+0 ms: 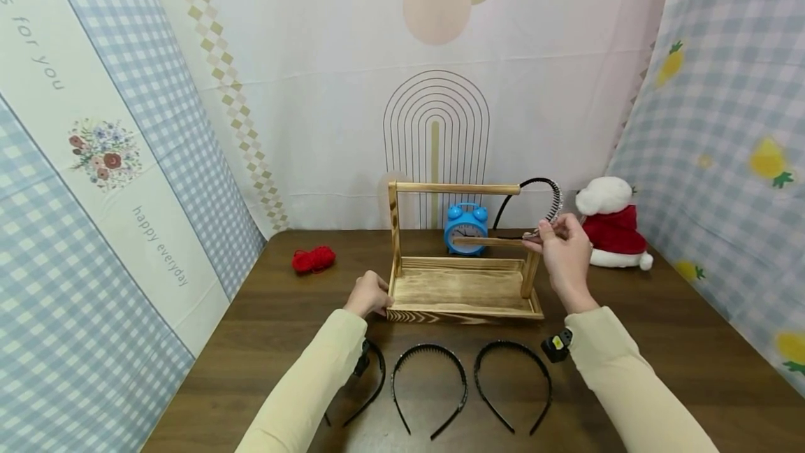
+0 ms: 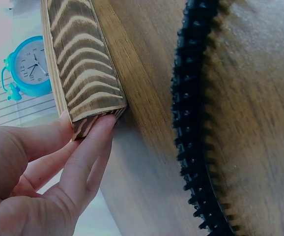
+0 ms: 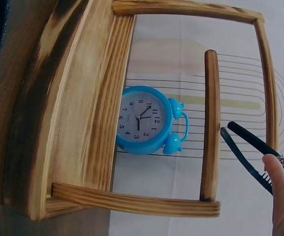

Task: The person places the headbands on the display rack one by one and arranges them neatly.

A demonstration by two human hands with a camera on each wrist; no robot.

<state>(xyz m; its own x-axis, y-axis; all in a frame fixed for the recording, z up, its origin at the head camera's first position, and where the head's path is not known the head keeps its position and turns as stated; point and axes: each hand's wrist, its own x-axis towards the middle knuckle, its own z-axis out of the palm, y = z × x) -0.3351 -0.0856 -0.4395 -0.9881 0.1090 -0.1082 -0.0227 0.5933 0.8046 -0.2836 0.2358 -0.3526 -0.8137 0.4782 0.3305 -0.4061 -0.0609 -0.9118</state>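
My left hand grips the front left corner of a wooden display rack. In the left wrist view, the thumb and fingers hold that corner of its tray base. My right hand pinches a black toothed headband covered with sparkling stones, raised at the rack's right end. In the right wrist view, the headband's two tips point at the lower bar; whether they touch it I cannot tell. The upper bar carries nothing.
Three black headbands lie along the table's front; my left sleeve partly covers the leftmost. A blue alarm clock stands behind the rack. Red yarn lies at left, and a red and white plush toy sits at right.
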